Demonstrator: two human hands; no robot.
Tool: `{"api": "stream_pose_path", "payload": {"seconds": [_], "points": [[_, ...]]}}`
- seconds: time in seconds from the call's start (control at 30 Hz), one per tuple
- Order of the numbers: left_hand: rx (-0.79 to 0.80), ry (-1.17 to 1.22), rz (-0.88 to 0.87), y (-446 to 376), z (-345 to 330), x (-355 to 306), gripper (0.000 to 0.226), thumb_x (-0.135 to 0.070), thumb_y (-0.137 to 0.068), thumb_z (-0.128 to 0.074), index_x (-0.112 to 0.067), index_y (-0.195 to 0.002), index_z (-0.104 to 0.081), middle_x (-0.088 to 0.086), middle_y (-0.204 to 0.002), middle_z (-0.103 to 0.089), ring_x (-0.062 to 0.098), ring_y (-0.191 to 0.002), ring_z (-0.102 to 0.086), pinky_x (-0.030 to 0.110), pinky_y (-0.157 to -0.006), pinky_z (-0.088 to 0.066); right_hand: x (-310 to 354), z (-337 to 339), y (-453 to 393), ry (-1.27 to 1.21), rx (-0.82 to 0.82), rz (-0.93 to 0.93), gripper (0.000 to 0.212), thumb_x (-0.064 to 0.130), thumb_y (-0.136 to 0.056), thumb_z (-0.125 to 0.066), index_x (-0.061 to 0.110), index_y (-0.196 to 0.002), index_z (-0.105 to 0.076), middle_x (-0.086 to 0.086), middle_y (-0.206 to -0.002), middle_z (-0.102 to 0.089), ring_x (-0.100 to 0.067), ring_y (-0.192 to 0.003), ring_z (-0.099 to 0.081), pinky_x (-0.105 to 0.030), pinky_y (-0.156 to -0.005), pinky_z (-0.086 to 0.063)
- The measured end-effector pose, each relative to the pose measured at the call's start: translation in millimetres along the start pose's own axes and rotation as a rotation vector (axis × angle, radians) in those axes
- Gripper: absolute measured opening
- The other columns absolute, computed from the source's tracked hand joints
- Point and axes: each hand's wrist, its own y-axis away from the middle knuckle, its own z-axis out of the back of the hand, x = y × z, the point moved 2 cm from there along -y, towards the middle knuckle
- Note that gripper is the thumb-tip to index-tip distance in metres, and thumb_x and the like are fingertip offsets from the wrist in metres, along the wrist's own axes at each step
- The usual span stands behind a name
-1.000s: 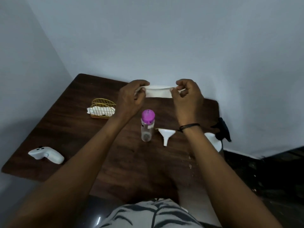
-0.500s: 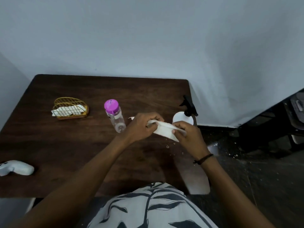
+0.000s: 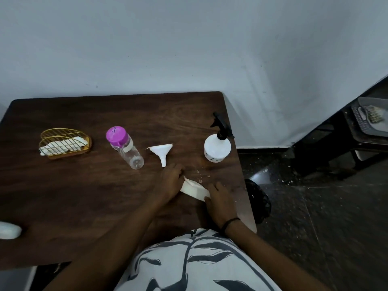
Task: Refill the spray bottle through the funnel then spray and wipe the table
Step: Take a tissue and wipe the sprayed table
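A folded white tissue (image 3: pixel 194 190) lies on the dark wooden table (image 3: pixel 84 196) near its right front. My left hand (image 3: pixel 170 181) presses its left end and my right hand (image 3: pixel 218 199) holds its right end. Small water drops (image 3: pixel 200 178) dot the wood just beyond the tissue. The white spray bottle (image 3: pixel 217 149) with a black trigger head stands by the right edge. A white funnel (image 3: pixel 161 152) lies on its side to the left of it. Further left stands a clear bottle with a purple cap (image 3: pixel 125 147).
A gold wire holder (image 3: pixel 65 143) with white tissues sits at the left of the table. A white controller (image 3: pixel 9 230) shows at the left edge. Beyond the table's right edge is dark floor and a dark stand (image 3: pixel 357 131) with a tray.
Both hands have brought the tissue down from in front of the wall onto the table near the right front. The view has swung to the right and downward.
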Motion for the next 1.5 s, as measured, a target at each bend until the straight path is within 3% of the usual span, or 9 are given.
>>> {"api": "stream_pose_path", "payload": {"seconds": [0.07, 0.17, 0.27, 0.43, 0.6, 0.87, 1.0, 1.17, 1.5], "points": [[-0.135, -0.047, -0.022, 2, 1, -12, 0.007, -0.012, -0.085, -0.064, -0.011, -0.091, -0.061, 0.004, -0.093, -0.061, 0.019, -0.085, -0.055, 0.036, -0.073, -0.047, 4, 8, 2, 0.188, -0.088, 0.091, 0.027, 0.012, -0.070, -0.073, 0.013, -0.095, -0.062, -0.011, -0.092, -0.058, -0.034, -0.075, -0.057, -0.039, -0.059, -0.046], [-0.198, -0.093, -0.142, 17, -10, -16, 0.008, -0.016, -0.086, -0.060, -0.011, -0.092, -0.064, 0.004, -0.091, -0.062, 0.021, -0.084, -0.057, 0.035, -0.076, -0.048, 4, 10, 10, 0.303, -0.185, 0.132, 0.042, 0.019, -0.069, -0.075, 0.021, -0.109, -0.064, -0.010, -0.105, -0.062, -0.031, -0.083, -0.056, -0.037, -0.062, -0.047], [-0.142, -0.087, -0.301, 36, -26, -6, 0.022, -0.022, -0.089, -0.055, -0.010, -0.097, -0.071, 0.005, -0.094, -0.069, 0.021, -0.087, -0.062, 0.029, -0.085, -0.044, -11, 3, 17, 0.303, -0.239, 0.214, 0.037, 0.022, -0.076, -0.069, 0.020, -0.112, -0.066, -0.013, -0.116, -0.063, -0.031, -0.093, -0.054, -0.038, -0.071, -0.046], [0.062, -0.309, -0.618, 44, -45, 5, 0.031, -0.022, -0.090, -0.051, -0.008, -0.110, -0.070, 0.005, -0.108, -0.070, 0.020, -0.090, -0.064, 0.030, -0.083, -0.045, -24, -8, 18, 0.293, -0.148, 0.387, 0.029, 0.024, -0.083, -0.048, 0.014, -0.102, -0.068, -0.007, -0.099, -0.064, -0.026, -0.079, -0.060, -0.033, -0.066, -0.048], [0.077, -0.354, -0.573, 36, -43, 8, 0.039, -0.017, -0.083, -0.048, 0.000, -0.109, -0.070, 0.010, -0.109, -0.069, 0.025, -0.087, -0.068, 0.033, -0.076, -0.057, -24, -13, 6, 0.369, -0.142, 0.468, 0.026, 0.019, -0.084, -0.047, 0.013, -0.093, -0.071, -0.007, -0.095, -0.066, -0.022, -0.074, -0.059, -0.033, -0.065, -0.049], [0.099, -0.364, -0.380, -7, -32, -3, 0.050, -0.011, -0.077, -0.038, 0.003, -0.113, -0.070, 0.019, -0.120, -0.068, 0.031, -0.106, -0.069, 0.038, -0.090, -0.057, -19, -10, -38, 0.407, -0.129, 0.404, 0.028, 0.013, -0.086, -0.048, 0.005, -0.101, -0.071, -0.013, -0.103, -0.067, -0.028, -0.076, -0.062, -0.036, -0.059, -0.054], [0.147, -0.390, -0.320, -28, -33, -23, 0.049, -0.014, -0.077, -0.037, 0.004, -0.109, -0.071, 0.020, -0.117, -0.069, 0.033, -0.104, -0.069, 0.039, -0.082, -0.060, -28, -1, -56, 0.400, -0.105, 0.325, 0.024, 0.006, -0.079, -0.069, 0.001, -0.102, -0.070, -0.017, -0.102, -0.066, -0.032, -0.076, -0.064, -0.038, -0.060, -0.056], [0.171, -0.401, -0.396, -24, -45, -23, 0.043, -0.020, -0.087, -0.043, 0.001, -0.115, -0.069, 0.018, -0.127, -0.065, 0.030, -0.115, -0.064, 0.037, -0.099, -0.051, -38, 9, -40, 0.421, -0.165, 0.354, 0.031, 0.013, -0.082, -0.043, 0.005, -0.091, -0.071, -0.012, -0.091, -0.066, -0.028, -0.073, -0.063, -0.035, -0.057, -0.055], [-0.033, -0.408, -0.383, 29, -26, 3, 0.038, -0.025, -0.088, -0.049, -0.001, -0.102, -0.075, 0.017, -0.119, -0.070, 0.028, -0.109, -0.067, 0.034, -0.103, -0.037, -8, -31, -6, 0.342, -0.144, 0.618, 0.016, 0.013, -0.084, -0.054, 0.007, -0.088, -0.068, -0.008, -0.077, -0.060, -0.025, -0.062, -0.055, -0.035, -0.050, -0.048]]}}
